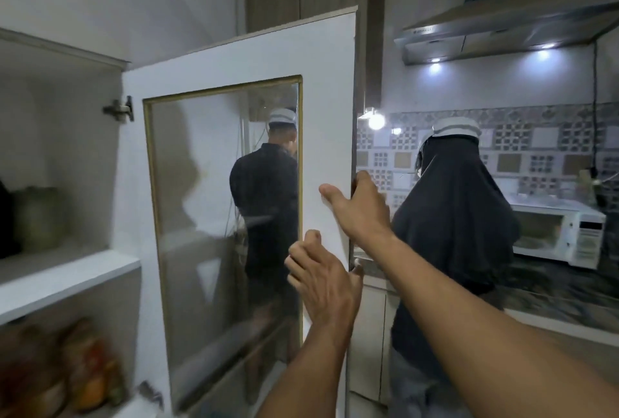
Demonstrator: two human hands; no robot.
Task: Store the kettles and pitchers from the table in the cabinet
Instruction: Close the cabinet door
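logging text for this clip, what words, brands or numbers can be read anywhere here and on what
No text here can be read for certain.
Range hood: a small brand mark on its front edge at the left, too blurred to read.
Microwave: its control panel has markings, too small to read.
Cabinet door: plain white with a glass pane, no label.
Packages on the lower cabinet shelf: blurred, nothing legible.

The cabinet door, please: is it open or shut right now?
Open. The cabinet door stands swung out from its hinge, exposing the shelves; the right hand grips its free edge.
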